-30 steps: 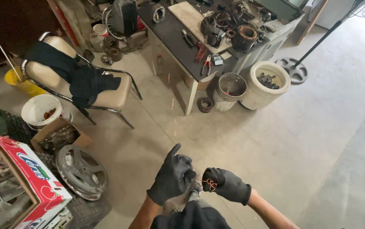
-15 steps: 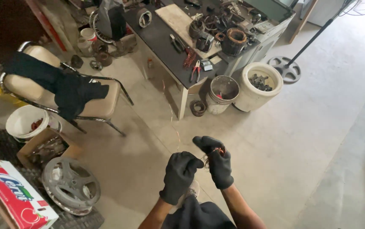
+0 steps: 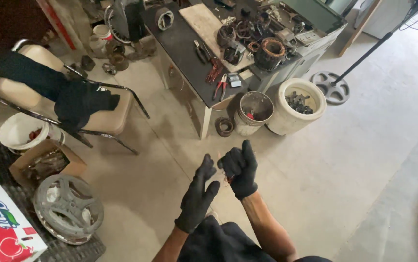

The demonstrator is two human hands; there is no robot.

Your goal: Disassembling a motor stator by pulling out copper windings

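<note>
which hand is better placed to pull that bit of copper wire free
Left, probably. The right hand is closed around the copper wire, while the left hand is open beside it, holding nothing.

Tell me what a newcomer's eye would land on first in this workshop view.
First, the two black-gloved hands low in the middle: the right hand is closed around a small bit of reddish wire, the left hand open beside it. Next, the dark workbench at the top, crowded with copper motor windings and pliers. At the left, a chair draped in black cloth.
</note>
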